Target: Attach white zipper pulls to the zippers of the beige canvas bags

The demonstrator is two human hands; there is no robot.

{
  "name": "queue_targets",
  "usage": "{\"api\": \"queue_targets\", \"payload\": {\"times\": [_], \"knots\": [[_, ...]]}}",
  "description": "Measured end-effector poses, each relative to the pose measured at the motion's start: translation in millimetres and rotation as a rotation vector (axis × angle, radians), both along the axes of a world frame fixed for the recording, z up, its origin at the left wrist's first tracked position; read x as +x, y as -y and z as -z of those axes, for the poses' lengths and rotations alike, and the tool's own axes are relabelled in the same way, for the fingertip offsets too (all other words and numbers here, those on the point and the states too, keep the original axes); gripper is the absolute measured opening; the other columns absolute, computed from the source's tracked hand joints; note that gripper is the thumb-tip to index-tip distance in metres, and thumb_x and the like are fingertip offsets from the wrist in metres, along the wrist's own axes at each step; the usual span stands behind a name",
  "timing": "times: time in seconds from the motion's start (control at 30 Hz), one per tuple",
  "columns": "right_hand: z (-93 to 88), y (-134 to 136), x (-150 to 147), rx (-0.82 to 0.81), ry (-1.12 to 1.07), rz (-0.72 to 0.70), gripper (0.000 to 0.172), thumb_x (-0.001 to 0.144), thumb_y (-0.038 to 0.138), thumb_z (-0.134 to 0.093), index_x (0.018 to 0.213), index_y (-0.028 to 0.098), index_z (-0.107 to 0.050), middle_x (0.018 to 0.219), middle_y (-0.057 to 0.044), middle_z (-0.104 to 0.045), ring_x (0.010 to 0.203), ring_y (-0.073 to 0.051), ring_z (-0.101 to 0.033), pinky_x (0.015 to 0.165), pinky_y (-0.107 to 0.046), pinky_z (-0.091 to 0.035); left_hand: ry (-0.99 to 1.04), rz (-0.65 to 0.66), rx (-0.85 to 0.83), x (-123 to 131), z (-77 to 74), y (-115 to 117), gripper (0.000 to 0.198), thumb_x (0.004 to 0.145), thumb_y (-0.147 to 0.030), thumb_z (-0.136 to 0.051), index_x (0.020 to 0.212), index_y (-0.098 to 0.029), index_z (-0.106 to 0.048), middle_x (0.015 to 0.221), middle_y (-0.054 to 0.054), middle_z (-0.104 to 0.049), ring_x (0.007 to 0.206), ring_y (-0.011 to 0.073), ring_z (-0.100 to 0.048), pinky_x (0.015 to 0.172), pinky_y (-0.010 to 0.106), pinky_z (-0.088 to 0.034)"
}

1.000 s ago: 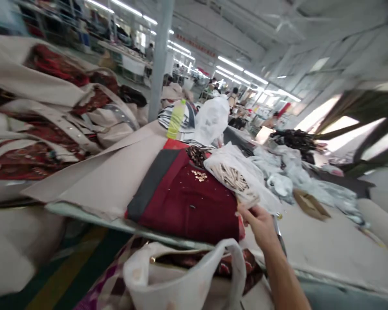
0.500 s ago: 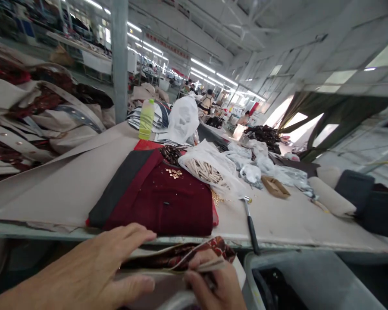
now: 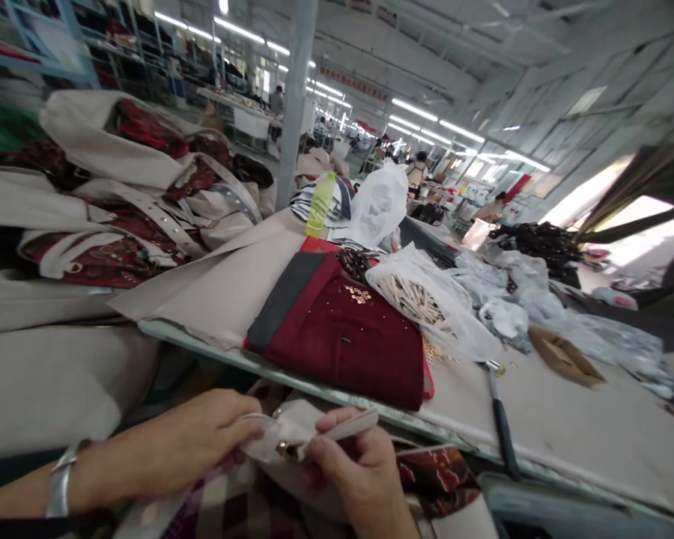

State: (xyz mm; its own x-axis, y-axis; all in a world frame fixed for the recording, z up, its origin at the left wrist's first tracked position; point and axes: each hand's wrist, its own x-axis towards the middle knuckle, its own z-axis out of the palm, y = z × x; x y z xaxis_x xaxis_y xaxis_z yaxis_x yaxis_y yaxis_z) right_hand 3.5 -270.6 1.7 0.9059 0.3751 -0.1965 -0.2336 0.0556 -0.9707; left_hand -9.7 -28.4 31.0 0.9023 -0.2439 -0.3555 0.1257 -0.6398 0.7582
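Both my hands work at the bottom of the view, below the table's near edge. My left hand, with a silver bracelet on the wrist, pinches a beige cloth piece that has gold studs on it. My right hand grips the same beige piece from the right, thumb on top. Under them lies patterned red and checked fabric. Just beyond, on the table, rests a folded dark red garment with loose gold studs on it.
A hammer lies on the beige table beside a clear bag of pale sticks. A green bottle, white bag and plastic wrappings stand farther back. Stacked beige and red garments pile up at the left. People work far behind.
My left hand has gone from lying flat on the fabric to pinching the beige piece. Both hands now hold it raised. The view has swung left.
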Motion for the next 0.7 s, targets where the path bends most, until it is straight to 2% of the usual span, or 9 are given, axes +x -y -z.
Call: {"api": "queue_targets", "payload": {"times": [0.07,0.13,0.23,0.37,0.5,0.7], "knots": [[2.4,-10.1,2.3,0.058,-0.049,0.006,0.044,0.073,0.052,-0.086,0.094,0.021,-0.063,0.065,-0.002,-0.070,0.054,-0.019,-0.065,0.049,-0.027,-0.054,-0.187,-0.015,-0.196,3.2,1.3,7.9,0.053,0.087,-0.066,-0.041,0.084,-0.016,-0.061,0.081,0.005,-0.065,0.073,0.0195,-0.062,0.068,0.028,-0.047],[5.7,-12.2,2.4,0.046,-0.053,0.016,0.041,0.074,0.048,-0.086,0.092,0.021,-0.062,0.065,-0.003,-0.071,0.055,-0.018,-0.066,0.050,-0.026,-0.055,-0.294,-0.062,-0.350,4.5,3.0,14.9,0.056,0.078,-0.070,-0.048,0.086,-0.015,-0.058,0.080,0.005,-0.064,0.072,0.0192,-0.062,0.065,0.027,-0.046],[6.7,-6.1,0.0,-0.049,-0.022,0.036,0.039,0.075,0.050,-0.085,0.089,0.020,-0.063,0.061,-0.002,-0.068,0.051,-0.017,-0.063,0.047,-0.023,-0.051,-0.362,-0.135,-0.461,3.2,2.4,23.4,0.059,0.068,-0.072,-0.054,0.086,-0.015,-0.056,0.078,0.006,-0.066,0.070,0.0186,-0.061,0.065,0.028,-0.045],[3.2,3.0,-3.7,-0.256,0.079,0.060,0.036,0.079,0.051,-0.081,0.087,0.019,-0.067,0.058,0.000,-0.065,0.051,-0.013,-0.057,0.050,-0.022,-0.048,-0.332,-0.116,-0.398,0.6,-1.4,28.3,0.060,0.072,-0.074,-0.046,0.084,-0.016,-0.056,0.079,0.006,-0.065,0.061,0.0142,-0.050,0.060,0.027,-0.038],[3.0,7.2,-4.6,-0.423,0.230,0.099,0.029,0.085,0.046,-0.075,0.084,0.018,-0.069,0.063,-0.001,-0.066,0.056,-0.012,-0.055,0.056,-0.021,-0.045,-0.260,-0.061,-0.318,1.1,-0.9,25.8,0.055,0.080,-0.069,-0.038,0.077,-0.017,-0.057,0.076,0.004,-0.060,0.066,0.0166,-0.046,0.062,0.029,-0.036],[3.5,6.7,-2.4,-0.365,0.112,0.138,0.033,0.082,0.049,-0.075,0.083,0.017,-0.066,0.059,-0.001,-0.066,0.052,-0.014,-0.059,0.051,-0.020,-0.044,-0.241,-0.072,-0.329,1.6,10.4,22.1,0.052,0.084,-0.065,-0.037,0.074,-0.018,-0.056,0.080,0.006,-0.063,0.077,0.0216,-0.052,0.069,0.030,-0.039]]}}
